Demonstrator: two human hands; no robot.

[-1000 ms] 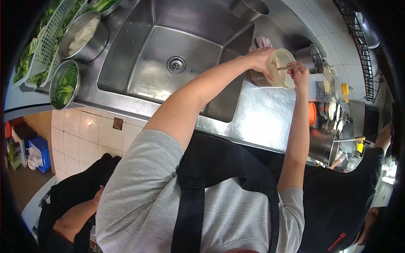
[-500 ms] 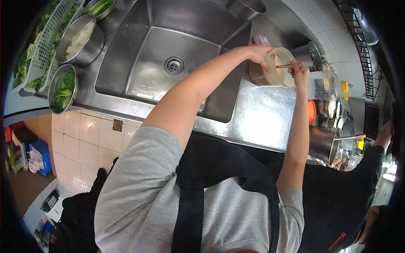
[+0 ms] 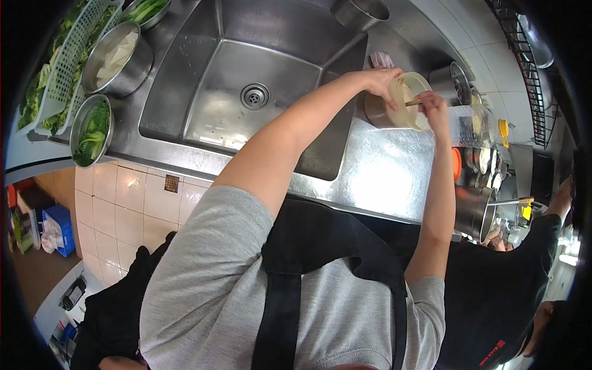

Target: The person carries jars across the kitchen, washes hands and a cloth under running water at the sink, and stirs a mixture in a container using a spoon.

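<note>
My left hand (image 3: 383, 84) grips the rim of a pale, translucent container (image 3: 402, 116), which is tilted over a metal pot (image 3: 375, 111) on the steel counter. In my right hand (image 3: 434, 106) is a thin utensil (image 3: 414, 103), its far end inside the container. What lies at the bottom of the container is too small to tell. A pinkish-white bundle (image 3: 381, 59) sits just beyond my left hand.
A steel sink (image 3: 246, 61) lies left of my hands. At the far left are a bowl of greens (image 3: 94, 132), a pot of white pieces (image 3: 117, 60) and a green basket (image 3: 58, 77). People in black stand at both sides. A large pot (image 3: 473, 209) is at right.
My right hand has shifted slightly with the utensil at the container. The view has moved a little, and the person at lower left has changed position.
</note>
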